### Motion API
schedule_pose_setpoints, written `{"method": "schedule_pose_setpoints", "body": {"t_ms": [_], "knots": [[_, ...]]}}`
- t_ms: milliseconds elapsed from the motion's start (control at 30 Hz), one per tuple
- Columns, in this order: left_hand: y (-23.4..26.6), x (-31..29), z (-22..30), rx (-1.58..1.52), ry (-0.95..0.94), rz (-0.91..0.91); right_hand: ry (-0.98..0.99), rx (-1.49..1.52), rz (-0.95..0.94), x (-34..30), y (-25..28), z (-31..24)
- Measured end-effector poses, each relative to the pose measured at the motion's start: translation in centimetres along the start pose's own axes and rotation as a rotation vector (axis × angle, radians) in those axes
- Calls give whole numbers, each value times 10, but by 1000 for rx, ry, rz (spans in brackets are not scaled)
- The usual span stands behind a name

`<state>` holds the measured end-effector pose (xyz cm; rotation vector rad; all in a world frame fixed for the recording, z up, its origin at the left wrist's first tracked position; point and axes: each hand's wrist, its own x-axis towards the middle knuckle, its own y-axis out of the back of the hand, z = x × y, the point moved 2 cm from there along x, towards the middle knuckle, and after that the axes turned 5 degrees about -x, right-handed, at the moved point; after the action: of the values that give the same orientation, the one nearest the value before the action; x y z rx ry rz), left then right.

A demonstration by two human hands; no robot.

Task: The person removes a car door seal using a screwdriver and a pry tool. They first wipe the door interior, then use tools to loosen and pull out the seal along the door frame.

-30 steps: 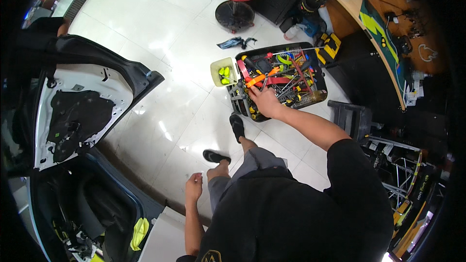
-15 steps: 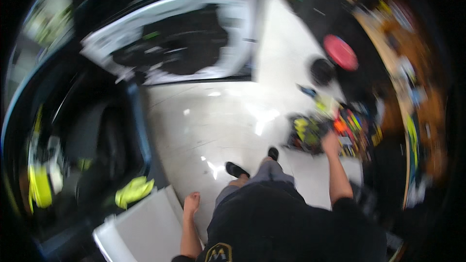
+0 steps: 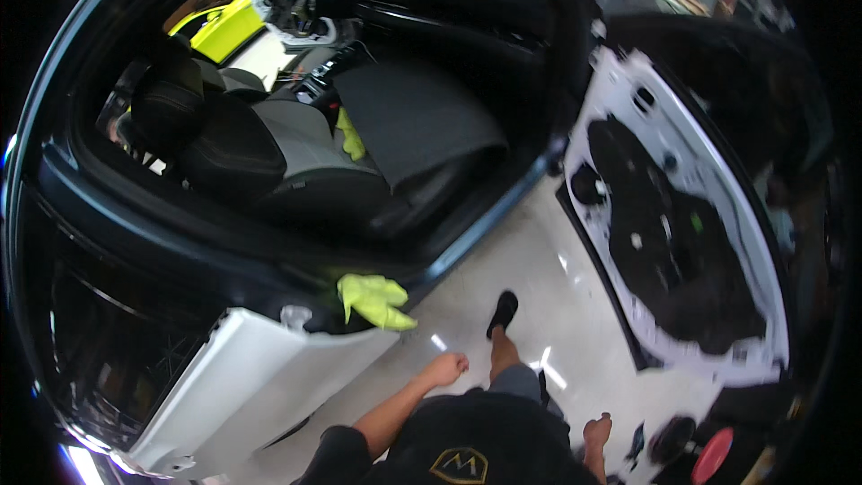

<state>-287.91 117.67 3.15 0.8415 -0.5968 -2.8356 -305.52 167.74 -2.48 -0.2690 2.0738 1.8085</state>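
Observation:
My left hand (image 3: 444,370) hangs in front of my body over the floor, its fingers curled in with nothing visible in them. Nearest to it is a yellow-green cloth (image 3: 373,299), draped at the edge of a white panel (image 3: 260,386). My right hand (image 3: 596,432) is low at my right side. Its fingers are bent, and whether something small is inside them is hidden. Neither hand touches the car (image 3: 485,251) ahead of me, which has its doorway open.
An open car door (image 3: 620,90) without its inner trim stands at the right. Inside are a grey-black seat (image 3: 305,136), another yellow-green cloth (image 3: 350,136) and a dark grey flat sheet (image 3: 417,117). A red round stool top (image 3: 712,455) sits at the lower right.
I have turned right to left, away from the tool bag, and now face the car's doorway. My right hand has come off the tools; my left has risen across my front.

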Motion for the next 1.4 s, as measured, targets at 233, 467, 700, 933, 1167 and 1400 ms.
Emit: {"method": "schedule_pose_setpoints", "body": {"t_ms": [233, 467, 700, 933, 1167, 1400], "knots": [[155, 121, 73, -210, 153, 547, 643, -212, -12, 194, 107, -360], [380, 276, 142, -555, -279, 1330, 1252, 22, 112, 198, 171, -793], [647, 359, 36, -384, 87, 1742, 1396, 373, -78, 113, 130, -1003], [732, 436, -134, 97, 374, 1209, 1226, 576, -515, 82, 116, -1088], [752, 471, -188, 250, 192, 1302, 1518, 564, -361, 98, 148, -1303], [710, 479, -241, 340, 406, 1024, 1854, 322, -175, 23, 62, -1583]]}}
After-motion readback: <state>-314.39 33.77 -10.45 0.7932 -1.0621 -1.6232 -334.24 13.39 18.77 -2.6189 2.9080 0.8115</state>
